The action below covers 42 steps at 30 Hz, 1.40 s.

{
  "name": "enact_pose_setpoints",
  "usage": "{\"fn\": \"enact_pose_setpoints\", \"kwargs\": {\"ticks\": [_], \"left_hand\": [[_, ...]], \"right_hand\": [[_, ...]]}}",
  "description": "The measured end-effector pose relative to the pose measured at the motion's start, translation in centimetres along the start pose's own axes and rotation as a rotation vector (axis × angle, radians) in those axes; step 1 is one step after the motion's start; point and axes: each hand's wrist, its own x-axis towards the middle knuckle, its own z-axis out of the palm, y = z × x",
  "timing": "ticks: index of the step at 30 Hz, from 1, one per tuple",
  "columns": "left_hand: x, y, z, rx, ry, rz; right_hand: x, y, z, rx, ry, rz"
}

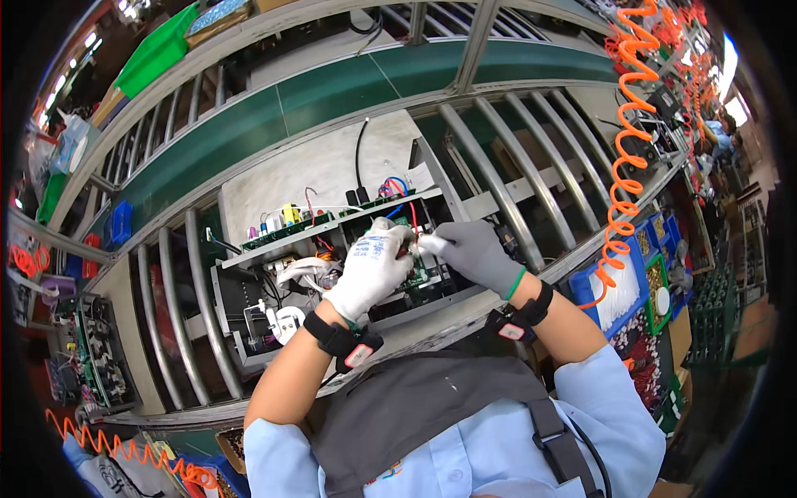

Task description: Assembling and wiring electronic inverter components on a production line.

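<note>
Roller conveyor bench, seen from your position. Bare metal rollers [491,183] cross the line to your right, and a second set [214,307] crosses it to your left, both framed by pale rails. Between them, directly before you, lies a flat grey-white board [307,162]. On this board rests an open metal chassis [332,226], and a black cable [359,158] extends over its far part. Beyond the left rollers you see a pale plate [137,357].
</note>
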Motion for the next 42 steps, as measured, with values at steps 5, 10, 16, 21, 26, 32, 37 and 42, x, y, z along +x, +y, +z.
{"fn": "enact_pose_setpoints", "kwargs": {"ticks": [5,10,16,21,26,32,37,42], "left_hand": [[-1.3,1.0,1.3,-0.009,0.19,0.078],[-2.9,1.5,2.6,0.45,0.299,0.125],[-9.7,2.7,1.1,0.574,-0.001,0.134],[-12.2,12.1,-6.8,0.078,-0.216,0.488],[-10.4,10.8,-13.4,0.158,0.227,0.163],[-2.1,-1.8,-10.1,0.388,0.275,0.106],[1.3,-4.6,-6.1,0.439,0.112,0.175],[3.2,-5.5,-5.4,0.312,-0.009,0.124]], "right_hand": [[0.3,-0.4,0.7,0.812,-0.221,0.345],[-1.3,-1.0,0.3,1.133,-0.404,0.6],[-2.3,-0.4,-1.7,0.845,-0.219,0.184],[-3.6,-4.6,-1.6,0.725,-0.39,-0.398],[-2.4,-11.1,-3.2,0.606,-0.014,-0.667],[4.7,-7.3,0.8,-0.224,-0.01,-0.074],[6.4,-5.6,2.7,-0.471,-0.057,0.143],[6.9,-4.9,3.9,-0.614,-0.105,0.033]]}}
